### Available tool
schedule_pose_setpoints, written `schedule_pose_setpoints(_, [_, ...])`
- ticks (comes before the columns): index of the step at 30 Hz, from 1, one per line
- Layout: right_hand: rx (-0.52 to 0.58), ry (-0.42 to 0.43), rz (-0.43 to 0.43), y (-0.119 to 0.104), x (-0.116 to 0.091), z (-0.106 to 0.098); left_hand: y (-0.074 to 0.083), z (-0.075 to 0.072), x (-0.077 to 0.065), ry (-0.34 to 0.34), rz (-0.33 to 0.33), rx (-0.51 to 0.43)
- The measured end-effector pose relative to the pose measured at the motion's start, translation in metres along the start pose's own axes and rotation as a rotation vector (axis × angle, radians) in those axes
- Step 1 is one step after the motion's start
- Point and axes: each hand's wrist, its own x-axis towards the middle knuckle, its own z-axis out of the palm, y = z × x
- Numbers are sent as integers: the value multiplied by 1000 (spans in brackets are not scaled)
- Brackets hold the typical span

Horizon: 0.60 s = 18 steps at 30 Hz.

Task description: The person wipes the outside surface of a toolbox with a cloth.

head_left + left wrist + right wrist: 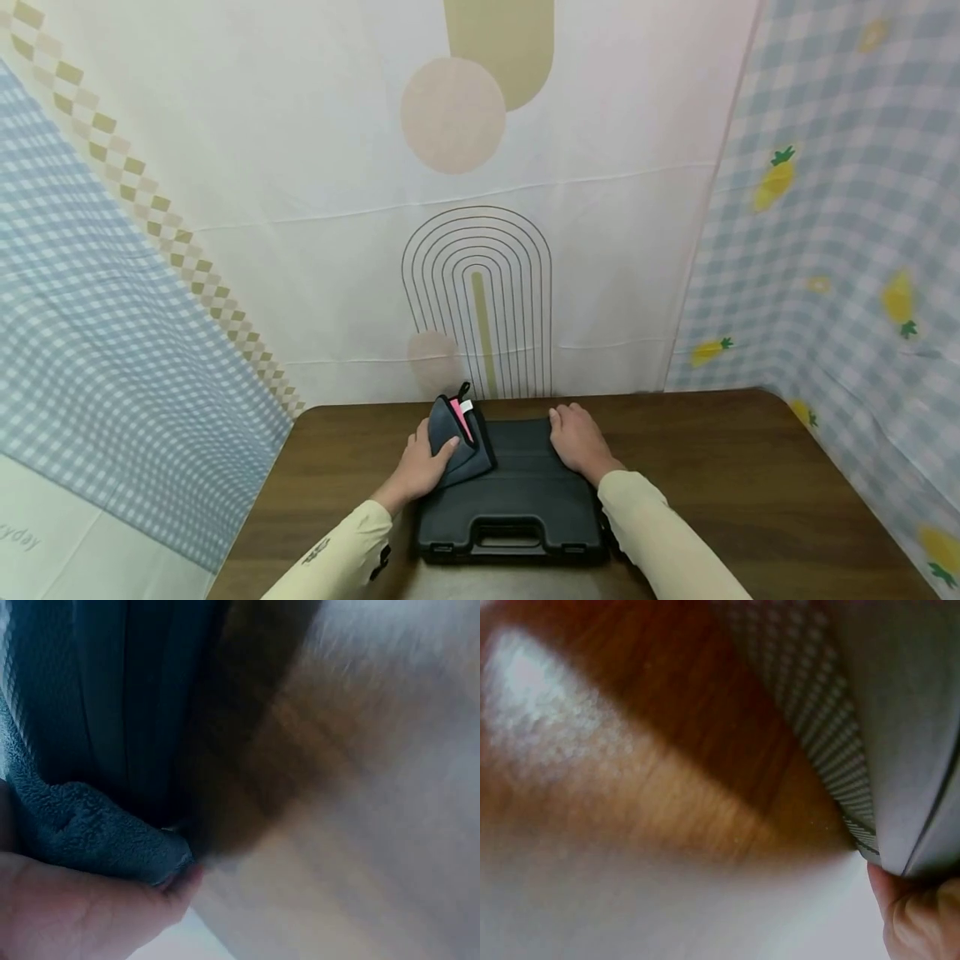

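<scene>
A black hard plastic case (517, 492) lies flat on the wooden table, its handle side toward me. On its far left part rests a folded blue-grey cloth (468, 467) with black edging, a pink inner patch, a white tag and a black loop. My left hand (420, 467) grips the cloth at its left side, thumb across the top. The left wrist view shows the fluffy fabric (90, 832) bunched against the thumb. At the case's far right corner, my right hand (581, 442) holds the edge; the right wrist view shows curled fingers (922, 919) there.
The brown wooden table (720, 467) extends to both sides of the case. A white patterned curtain (315, 283) hangs behind its back edge, with checked fabric (840, 275) along the right and more at the left.
</scene>
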Motion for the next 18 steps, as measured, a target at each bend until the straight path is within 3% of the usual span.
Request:
schedule_pose_setpoints(5, [0, -3, -5, 0, 0, -2, 7, -3, -10, -18, -48, -87])
schedule_pose_setpoints(12, [-2, 1, 0, 0, 0, -1, 7, -1, -15, 0, -32, -114])
schedule_pose_setpoints(15, [-1, 6, 1, 1, -1, 0, -2, 2, -17, 15, -7, -115])
schedule_pose_setpoints(18, [3, 12, -1, 1, -1, 1, -23, 12, -16, 68, 49, -87])
